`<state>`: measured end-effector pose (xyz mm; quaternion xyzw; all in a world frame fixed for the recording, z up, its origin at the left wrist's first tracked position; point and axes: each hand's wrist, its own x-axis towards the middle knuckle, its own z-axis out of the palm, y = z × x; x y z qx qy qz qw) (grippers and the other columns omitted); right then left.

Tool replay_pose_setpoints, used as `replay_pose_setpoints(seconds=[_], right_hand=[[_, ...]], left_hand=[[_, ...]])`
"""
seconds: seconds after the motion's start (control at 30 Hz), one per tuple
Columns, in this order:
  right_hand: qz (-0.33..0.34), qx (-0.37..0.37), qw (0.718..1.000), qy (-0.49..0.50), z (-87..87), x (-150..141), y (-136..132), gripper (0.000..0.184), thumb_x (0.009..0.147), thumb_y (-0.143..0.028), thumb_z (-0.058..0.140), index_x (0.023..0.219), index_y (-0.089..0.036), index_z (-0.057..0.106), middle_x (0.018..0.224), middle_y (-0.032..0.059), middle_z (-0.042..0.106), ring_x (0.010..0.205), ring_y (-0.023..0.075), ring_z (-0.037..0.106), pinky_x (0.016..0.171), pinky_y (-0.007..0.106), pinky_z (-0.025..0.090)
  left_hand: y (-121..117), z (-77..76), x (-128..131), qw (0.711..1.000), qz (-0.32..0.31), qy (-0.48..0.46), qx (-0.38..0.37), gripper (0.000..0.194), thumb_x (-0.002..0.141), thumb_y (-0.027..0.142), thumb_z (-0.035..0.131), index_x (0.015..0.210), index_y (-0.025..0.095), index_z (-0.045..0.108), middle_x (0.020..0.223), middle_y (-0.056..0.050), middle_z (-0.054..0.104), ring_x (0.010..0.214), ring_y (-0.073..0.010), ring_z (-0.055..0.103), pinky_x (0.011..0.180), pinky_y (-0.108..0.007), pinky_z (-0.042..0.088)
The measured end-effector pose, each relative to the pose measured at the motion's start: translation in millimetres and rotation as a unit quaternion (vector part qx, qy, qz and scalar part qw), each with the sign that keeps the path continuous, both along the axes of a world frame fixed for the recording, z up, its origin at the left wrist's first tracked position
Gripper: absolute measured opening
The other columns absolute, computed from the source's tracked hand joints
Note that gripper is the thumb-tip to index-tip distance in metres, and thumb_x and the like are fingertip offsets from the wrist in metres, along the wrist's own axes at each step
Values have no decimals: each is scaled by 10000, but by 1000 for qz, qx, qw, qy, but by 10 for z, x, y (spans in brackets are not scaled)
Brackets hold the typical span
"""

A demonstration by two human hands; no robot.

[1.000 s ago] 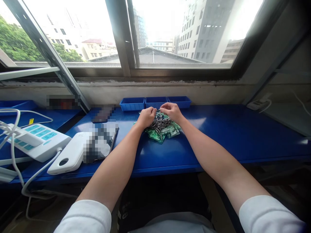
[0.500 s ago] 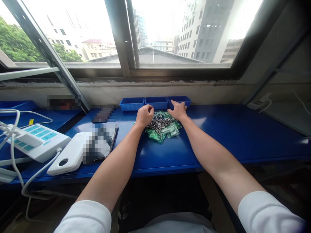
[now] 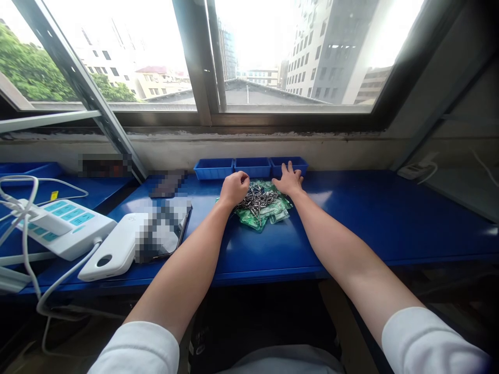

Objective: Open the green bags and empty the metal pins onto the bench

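A heap of small, slim metal pieces (image 3: 260,200), too small to name exactly, lies on crumpled green plastic bags (image 3: 253,221). At the heap's left edge, my left hand (image 3: 235,188) is closed with its fingers curled together. Whatever it pinches, if anything, is hidden. My right hand (image 3: 289,181) has its fingers spread at the front of the right blue bin (image 3: 301,166), beyond the heap, and nothing shows in it. Beside that bin, the middle blue bin (image 3: 252,165) and the left blue bin (image 3: 213,170) stand in a row; their contents cannot be made out.
On the blue table (image 3: 265,257), a white power bank (image 3: 113,249) and a phone-like dark-edged device (image 3: 183,223), partly blurred, lie left of my forearm. Farther left are a white power strip (image 3: 74,228) and looping cables. A metal upright (image 3: 105,119) stands at the back left.
My right hand's fingers have spread and reach a little farther over the right bin's front. My left hand stays closed by the heap. The whole view has shifted slightly.
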<state>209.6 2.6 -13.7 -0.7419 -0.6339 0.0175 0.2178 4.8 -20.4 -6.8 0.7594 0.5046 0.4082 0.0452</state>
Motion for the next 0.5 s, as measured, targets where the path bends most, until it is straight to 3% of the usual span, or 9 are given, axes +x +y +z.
replay_pose_setpoints(seconds=[0.1,0.17,0.23,0.33,0.4,0.5], right_hand=[[-23,57,998,25,-17,-3,2,741,751,-446,528,1394,-149,311,1497,133,187,1216,384,296,947,505,319],[-11,107,993,46,-4,-22,-12,609,758,-392,528,1304,-134,449,1391,155,383,1187,358,348,939,477,338],[55,139,986,67,32,-57,-44,406,771,-343,515,1109,-138,607,1162,137,580,1090,301,451,906,415,375],[225,121,962,95,103,-136,-128,249,768,-338,533,841,-151,681,854,76,662,827,199,559,771,308,429],[311,87,941,102,138,-202,-193,260,743,-379,580,816,-154,687,799,51,663,724,157,558,678,266,427],[370,39,925,78,145,-300,-259,289,708,-411,634,829,-158,705,816,45,668,717,142,561,640,237,410]], left_hand=[[2,-6,-7,999,0,26,-27,228,789,270,473,863,172,665,872,-57,685,809,-187,604,750,-273,450],[9,-19,-14,997,-3,51,-50,227,778,294,491,853,182,674,870,-56,687,814,-195,606,745,-275,452],[17,-31,-19,994,-6,76,-73,230,762,333,519,837,191,684,847,-54,690,799,-205,609,731,-279,455],[21,-36,-21,990,-16,104,-92,252,742,378,545,829,195,695,838,-56,695,788,-216,615,719,-283,456],[18,-31,-20,987,-22,117,-104,259,740,376,542,838,196,701,849,-58,699,801,-219,619,719,-279,456],[17,-27,-23,983,-26,137,-120,240,730,313,533,847,199,708,858,-56,704,824,-220,622,717,-270,455]])
